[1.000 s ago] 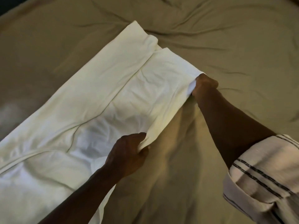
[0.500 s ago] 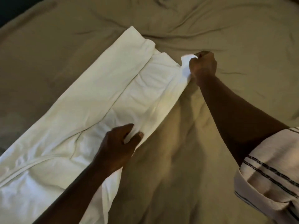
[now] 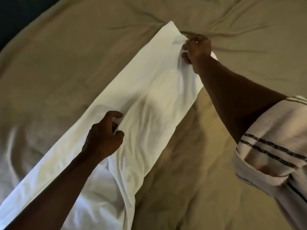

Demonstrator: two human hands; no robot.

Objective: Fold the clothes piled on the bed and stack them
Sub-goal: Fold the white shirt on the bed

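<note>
My right hand [image 3: 196,48] clenches the far corner and my left hand [image 3: 106,135] pinches the edge of the white garment [image 3: 149,103] on the bed [image 3: 66,55] — its side now carried over the middle — so this lengthwise fold looks nearly laid.

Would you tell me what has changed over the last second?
The right hand and left hand carried the right edge of the white cloth leftward over its other half, the right hand reaching the far end. Both still grip it; the tan bedspread stays put.
</note>
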